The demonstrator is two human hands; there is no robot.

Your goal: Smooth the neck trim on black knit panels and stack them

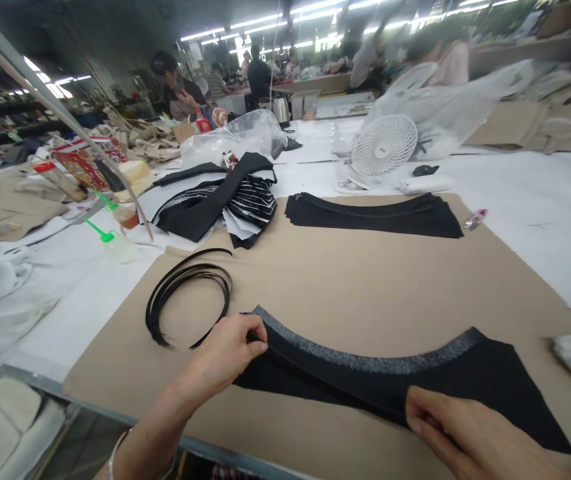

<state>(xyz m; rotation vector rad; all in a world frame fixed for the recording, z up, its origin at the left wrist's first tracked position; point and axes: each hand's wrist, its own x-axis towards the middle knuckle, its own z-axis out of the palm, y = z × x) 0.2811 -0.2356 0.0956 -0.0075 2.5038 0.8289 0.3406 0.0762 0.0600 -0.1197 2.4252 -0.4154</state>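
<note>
Strip in hand, clear of the grey band

We see a black strip (pixel 335 389) drawn between the left hand (pixel 235 343) and the right hand (pixel 458 427), each with fingers pinched closed on it, across the black panel (pixel 500 383) at the near side of the table (pixel 525 200). The grey band (pixel 350 362) already lines the panel's far curved edge; the strip seems unfastened there. Coiled strips (pixel 153 310) lie left, stacked panels (pixel 373 219) far; whether those are finished, we cannot tell.

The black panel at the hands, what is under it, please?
The brown sheet shows around the black panel. What lies directly beneath the panel is covered and cannot be seen.
</note>
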